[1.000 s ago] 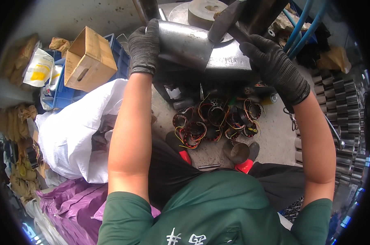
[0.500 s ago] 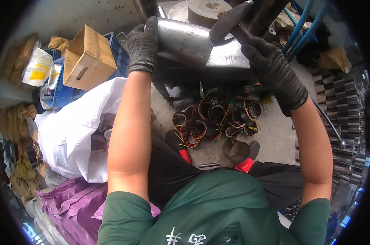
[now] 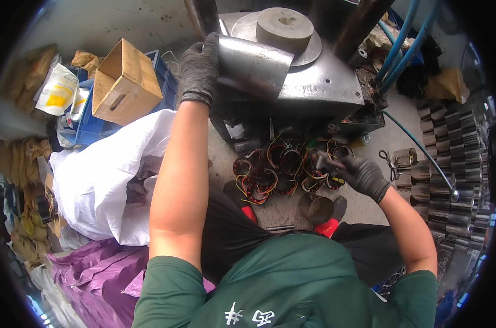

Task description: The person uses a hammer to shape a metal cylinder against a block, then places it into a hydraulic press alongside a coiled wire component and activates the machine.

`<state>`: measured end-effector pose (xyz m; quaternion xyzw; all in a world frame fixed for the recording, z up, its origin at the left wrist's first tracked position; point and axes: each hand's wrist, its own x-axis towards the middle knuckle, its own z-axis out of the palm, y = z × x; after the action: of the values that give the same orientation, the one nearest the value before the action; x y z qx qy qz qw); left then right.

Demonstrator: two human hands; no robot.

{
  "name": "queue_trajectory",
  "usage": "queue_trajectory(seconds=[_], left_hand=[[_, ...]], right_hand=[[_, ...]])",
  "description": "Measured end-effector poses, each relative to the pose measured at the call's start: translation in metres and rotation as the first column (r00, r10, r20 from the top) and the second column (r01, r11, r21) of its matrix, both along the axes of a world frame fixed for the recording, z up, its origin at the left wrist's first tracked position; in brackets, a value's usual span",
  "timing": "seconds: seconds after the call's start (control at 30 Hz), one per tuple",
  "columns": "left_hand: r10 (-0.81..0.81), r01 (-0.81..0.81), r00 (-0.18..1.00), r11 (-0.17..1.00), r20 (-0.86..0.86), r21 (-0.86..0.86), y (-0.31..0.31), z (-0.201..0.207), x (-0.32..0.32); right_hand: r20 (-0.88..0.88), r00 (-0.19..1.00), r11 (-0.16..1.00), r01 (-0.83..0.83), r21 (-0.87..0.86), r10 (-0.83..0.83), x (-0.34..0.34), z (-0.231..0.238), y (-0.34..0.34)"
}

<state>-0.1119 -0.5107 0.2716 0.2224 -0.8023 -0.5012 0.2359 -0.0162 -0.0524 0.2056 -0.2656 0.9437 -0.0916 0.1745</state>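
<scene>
My left hand (image 3: 198,71), in a dark grey knit glove, grips the end of a shiny metal cylinder (image 3: 253,66). The cylinder lies on its side at the front of a metal machine bed (image 3: 330,82). Down and to the right, my gloved right hand (image 3: 365,178) is closed round a hammer (image 3: 329,163), which is blurred by motion. The hammer is over several wound motor stators (image 3: 285,161) with red and yellow wires on the floor. On the bed, behind the cylinder, a thick round grey block (image 3: 285,30) rests on a flat disc.
A cardboard box (image 3: 125,82) sits on blue crates at the left, above a white sack (image 3: 105,175) and purple sacking (image 3: 105,273). Stacked metal cylinders (image 3: 450,158) line the right side. Blue hoses (image 3: 406,44) hang at upper right. An open metal cylinder (image 3: 317,209) stands between my feet.
My right hand has dropped with the hammer from beside the metal cylinder to above the stators. The left hand still holds the cylinder; the view has shifted slightly.
</scene>
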Motion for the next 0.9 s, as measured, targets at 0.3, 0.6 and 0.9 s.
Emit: queue_trajectory(seconds=[0.3,0.6,0.9], left_hand=[[-0.276,0.413,0.882,0.844,-0.383,0.343,-0.014,-0.049,0.005],[-0.179,0.249,0.953,0.922,-0.243,0.296,0.029,-0.020,0.023],[0.071,0.029,0.994,0.589,-0.088,0.808,0.120,0.017,0.065]], right_hand=[[0.220,0.915,0.768,0.133,0.626,-0.338,0.052,-0.205,0.225],[0.317,0.903,0.829,0.072,0.555,-0.290,0.018,-0.179,0.181],[0.727,0.683,0.387,0.653,-0.651,0.069,-0.027,0.057,-0.061]])
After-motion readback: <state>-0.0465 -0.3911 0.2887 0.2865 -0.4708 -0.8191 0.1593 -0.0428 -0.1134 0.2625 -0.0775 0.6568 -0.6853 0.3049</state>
